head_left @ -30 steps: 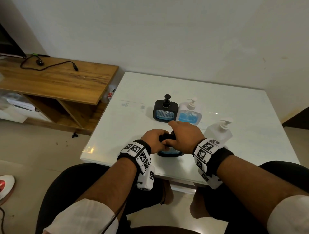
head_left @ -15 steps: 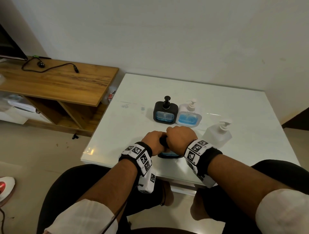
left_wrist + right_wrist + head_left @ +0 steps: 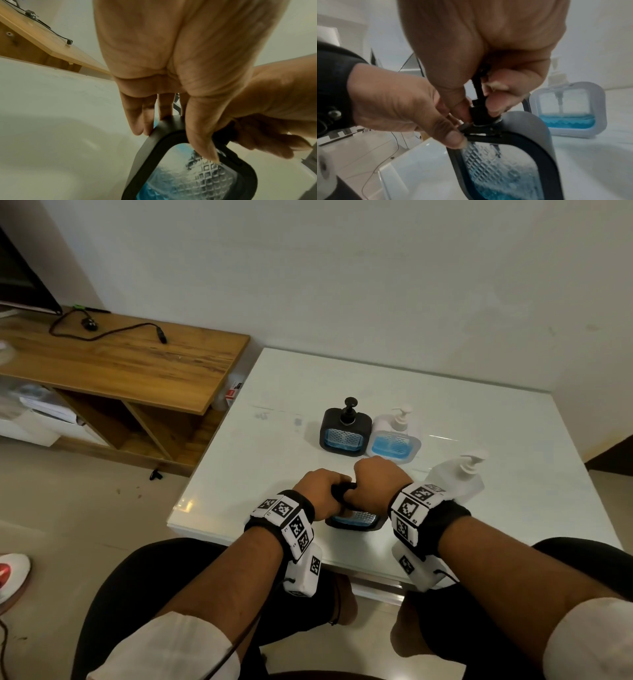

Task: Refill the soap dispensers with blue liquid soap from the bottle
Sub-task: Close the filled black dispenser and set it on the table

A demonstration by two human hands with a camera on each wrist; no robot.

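A black soap dispenser [image 3: 356, 520] with blue soap behind its clear patterned window [image 3: 188, 175] stands near the table's front edge. My left hand [image 3: 323, 491] grips its top, thumb on the front frame and fingers behind [image 3: 137, 124]. My right hand [image 3: 376, 481] pinches the black pump collar [image 3: 479, 115] on the dispenser's neck between thumb and fingers [image 3: 494, 106]; the pump head is hidden in the fist. The white refill bottle [image 3: 459, 477] stands untouched to the right, beyond my right wrist.
A second black dispenser [image 3: 346, 433] and a white dispenser [image 3: 394, 440], both holding blue soap, stand side by side mid-table. The white table [image 3: 479, 422] meets a wall behind. A wooden shelf unit [image 3: 120, 364] with a cable is at the left.
My right hand has curled from a flatter cover over the pump into a fist round it and its wrist has turned leftward. The left hand kept its grip on the dispenser.
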